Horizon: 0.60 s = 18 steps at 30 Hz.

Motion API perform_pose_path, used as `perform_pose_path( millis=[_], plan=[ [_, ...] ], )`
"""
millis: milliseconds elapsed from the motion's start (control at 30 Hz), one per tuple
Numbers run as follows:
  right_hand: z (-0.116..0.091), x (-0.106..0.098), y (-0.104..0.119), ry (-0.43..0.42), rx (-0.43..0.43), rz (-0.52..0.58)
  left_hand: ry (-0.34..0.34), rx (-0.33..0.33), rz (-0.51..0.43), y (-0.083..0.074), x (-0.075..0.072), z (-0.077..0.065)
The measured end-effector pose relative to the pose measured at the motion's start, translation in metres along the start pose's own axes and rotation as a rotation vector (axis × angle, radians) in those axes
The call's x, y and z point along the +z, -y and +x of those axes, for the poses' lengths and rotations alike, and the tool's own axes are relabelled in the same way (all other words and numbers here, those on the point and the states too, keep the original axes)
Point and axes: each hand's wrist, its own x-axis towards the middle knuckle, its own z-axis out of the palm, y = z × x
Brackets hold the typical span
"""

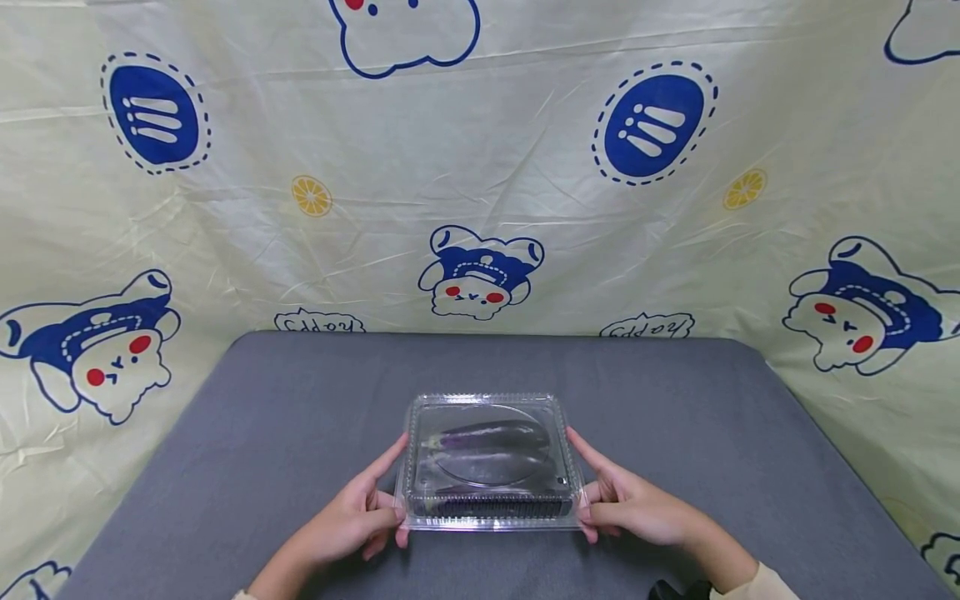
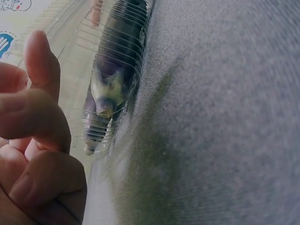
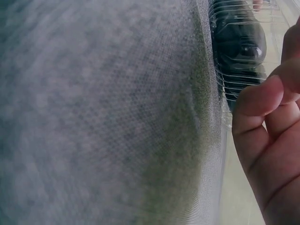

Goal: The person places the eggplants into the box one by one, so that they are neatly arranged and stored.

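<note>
A clear plastic clamshell box (image 1: 491, 524) with a lid over it is at the middle of the near part of the table. Dark purple eggplants (image 1: 495, 435) lie inside it, stem ends to the left. My left hand (image 1: 352, 518) grips the box's left edge, index finger stretched along the side and thumb at the near corner. On the opposite edge my right hand (image 1: 641, 507) holds it the same way. Through the ribbed wall, the left wrist view shows an eggplant's pale stem end (image 2: 108, 91); the right wrist view shows a rounded dark end (image 3: 241, 47).
A grey cloth-covered table (image 1: 300, 400) spreads around the box. Behind it hangs a pale curtain (image 1: 480, 150) printed with cartoon figures. A small black object (image 1: 678, 591) shows at the bottom edge by the right sleeve (image 1: 757, 583).
</note>
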Motion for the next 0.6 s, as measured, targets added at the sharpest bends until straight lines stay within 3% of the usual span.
perform_pose_path(
  millis=[600],
  plan=[
    [-0.0014,-0.0021,-0.0016,0.023,-0.027,0.064,-0.044,-0.077,0.022,-0.0045,0.0031,0.0002]
  ],
)
